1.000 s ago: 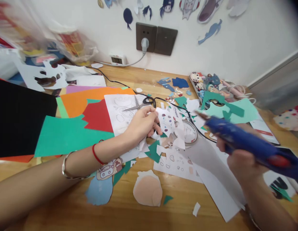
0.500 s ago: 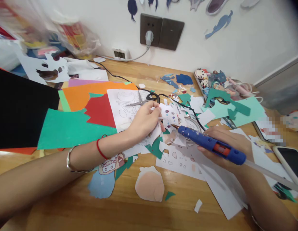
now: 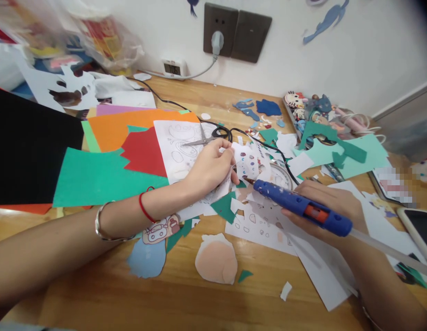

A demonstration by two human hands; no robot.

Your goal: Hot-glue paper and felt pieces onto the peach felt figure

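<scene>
In the head view, the right hand is closed around a blue plastic glue gun with a red-orange part in its side and a long translucent glue stick running out of its rear. The gun's long axis runs slantwise, from the lower right of the view up to the left, over the middle of the scattered paper; its brown, tapered nozzle points left and slightly away from the person, toward the left hand. The nozzle's tip is at the lower edge of a small white paper piece printed with dark purple and blue spots; whether the two touch, I cannot tell. The left hand pinches this piece at its left side between thumb and fingers, its forearm reaching in from the lower left. Just beyond that hand, grey-bladed scissors with black handles lie spread on a white sheet with pencil-like outlines, one blade pointing left and the other away from the person. Nearer the person, a rounded peach-and-white paper cutout lies flat on the wooden tabletop.
</scene>
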